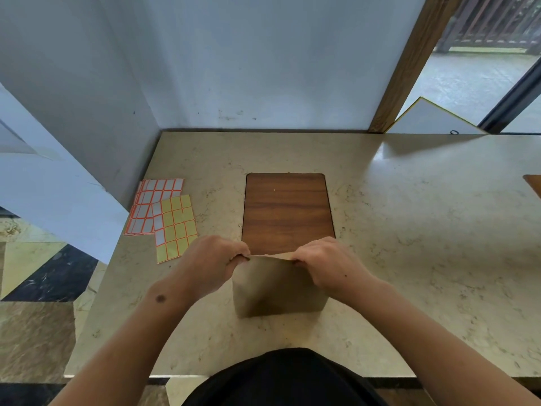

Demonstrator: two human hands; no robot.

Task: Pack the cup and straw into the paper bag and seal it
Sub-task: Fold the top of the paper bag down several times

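A brown paper bag (278, 285) stands upright on the marble counter (409, 230), just below the centre of the frame. Both hands pinch its top edge: the left hand (213, 259) is closed on the top left corner, the right hand (328, 262) is closed on the top right corner, and the paper between them is pulled into a flat, slightly sagging line. The body of the bag hangs below and between the two grips, its base resting on the counter. Neither cup nor straw can be seen. Directly above the bag in the frame lies a wooden board (287, 209), set flush in the counter. At centre left, two overlapping label sheets (164, 215) lie flat, one white with orange borders, one mostly yellow.
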